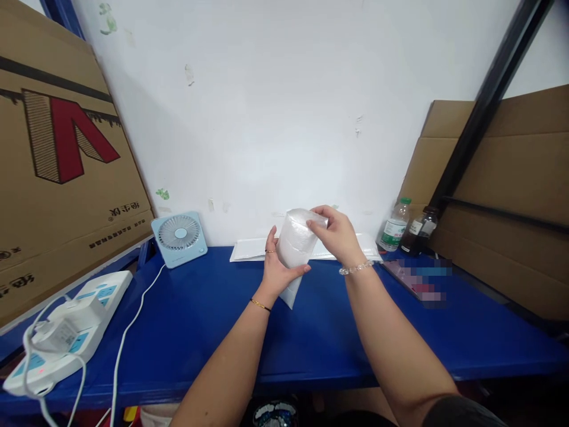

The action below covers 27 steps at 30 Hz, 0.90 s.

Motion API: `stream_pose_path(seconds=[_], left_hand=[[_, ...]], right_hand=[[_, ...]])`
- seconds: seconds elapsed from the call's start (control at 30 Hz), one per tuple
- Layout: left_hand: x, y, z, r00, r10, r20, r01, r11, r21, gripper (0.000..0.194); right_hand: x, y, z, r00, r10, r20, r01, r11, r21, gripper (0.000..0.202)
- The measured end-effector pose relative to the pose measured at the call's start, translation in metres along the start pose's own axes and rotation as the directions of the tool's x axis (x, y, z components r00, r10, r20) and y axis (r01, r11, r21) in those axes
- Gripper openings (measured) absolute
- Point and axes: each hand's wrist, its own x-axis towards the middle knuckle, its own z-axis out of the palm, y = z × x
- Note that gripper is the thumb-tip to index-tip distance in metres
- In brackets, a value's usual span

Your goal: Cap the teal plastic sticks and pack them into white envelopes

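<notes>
A white, shiny padded pouch (297, 240), bulging and folded over at its top, is held between my hands above the blue table. My left hand (284, 270) wraps round its lower left side, with the thumb across the front. At the upper right corner, my right hand (335, 231) pinches the pouch's edge between thumb and fingers. The lower tip of the pouch hangs down below my left thumb. What lies inside it cannot be seen. Behind the hands, flat white mailers (249, 250) rest on the table against the wall.
A light blue fan (179, 236) stands at the back left, its white cable running forward. A white power strip (71, 332) with plugs lies at left. Two bottles, one green-capped (395, 226) and one dark (418, 231), stand at right near a blurred flat device (418, 281). Cardboard flanks both sides.
</notes>
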Motion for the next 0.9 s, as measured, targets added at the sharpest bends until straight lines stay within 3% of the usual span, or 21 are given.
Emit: stream_pose_path(seconds=[0.07, 0.13, 0.23, 0.33, 0.4, 0.47, 0.53, 0.57, 0.6, 0.67, 0.73, 0.77, 0.8, 0.83, 0.9], left_hand=[[0.003, -0.001, -0.003, 0.993, -0.086, 0.081, 0.099, 0.981, -0.165, 0.098], [0.004, -0.002, -0.004, 0.951, -0.206, 0.229, 0.268, 0.919, -0.288, 0.066], [0.000, -0.003, -0.003, 0.827, -0.340, 0.447, 0.515, 0.777, -0.362, 0.042], [-0.007, -0.003, 0.000, 0.707, -0.365, 0.606, 0.669, 0.623, -0.405, 0.040], [-0.010, -0.002, 0.002, 0.648, -0.337, 0.683, 0.726, 0.543, -0.421, 0.039], [-0.012, -0.001, 0.003, 0.594, -0.301, 0.746, 0.773, 0.470, -0.426, 0.034], [-0.010, 0.000, 0.000, 0.529, -0.312, 0.789, 0.828, 0.391, -0.401, 0.025], [-0.008, -0.001, -0.002, 0.516, -0.342, 0.785, 0.845, 0.350, -0.403, 0.020], [-0.006, -0.001, -0.006, 0.532, -0.378, 0.758, 0.844, 0.309, -0.438, 0.019], [0.001, -0.005, -0.015, 0.631, -0.434, 0.644, 0.768, 0.229, -0.598, 0.022], [0.009, -0.012, -0.024, 0.734, -0.487, 0.474, 0.605, 0.151, -0.782, 0.027], [0.013, -0.016, -0.028, 0.754, -0.533, 0.383, 0.515, 0.119, -0.849, 0.030], [0.016, -0.021, -0.032, 0.746, -0.599, 0.291, 0.429, 0.098, -0.898, 0.032], [0.019, -0.027, -0.035, 0.710, -0.674, 0.201, 0.351, 0.092, -0.932, 0.035], [0.022, -0.039, -0.039, 0.607, -0.791, 0.081, 0.261, 0.101, -0.960, 0.040]], right_hand=[[0.005, -0.003, -0.004, 0.999, -0.049, 0.016, 0.048, 0.998, 0.032, 0.017], [0.009, -0.005, -0.009, 0.996, -0.063, 0.066, 0.058, 0.995, 0.076, 0.018], [0.008, -0.004, -0.017, 0.991, -0.041, 0.126, 0.018, 0.984, 0.175, 0.030], [-0.003, 0.004, -0.027, 0.973, -0.030, 0.228, -0.040, 0.953, 0.299, 0.057], [-0.010, 0.012, -0.034, 0.937, -0.039, 0.347, -0.077, 0.947, 0.312, 0.072], [-0.013, 0.022, -0.036, 0.894, -0.057, 0.444, -0.079, 0.956, 0.282, 0.063], [-0.009, 0.033, -0.033, 0.869, -0.073, 0.490, -0.063, 0.965, 0.255, 0.040], [-0.004, 0.040, -0.028, 0.868, -0.074, 0.490, -0.061, 0.966, 0.253, 0.034], [0.002, 0.047, -0.021, 0.875, -0.065, 0.480, -0.069, 0.964, 0.257, 0.033], [0.017, 0.064, -0.002, 0.919, -0.015, 0.394, -0.107, 0.953, 0.285, 0.034], [0.032, 0.082, 0.022, 0.962, 0.092, 0.257, -0.166, 0.944, 0.285, 0.039], [0.038, 0.092, 0.036, 0.964, 0.162, 0.209, -0.208, 0.954, 0.218, 0.041], [0.043, 0.102, 0.049, 0.948, 0.252, 0.195, -0.271, 0.960, 0.076, 0.041], [0.047, 0.111, 0.061, 0.920, 0.340, 0.192, -0.327, 0.940, -0.096, 0.041], [0.050, 0.128, 0.080, 0.895, 0.404, 0.188, -0.363, 0.906, -0.218, 0.037]])
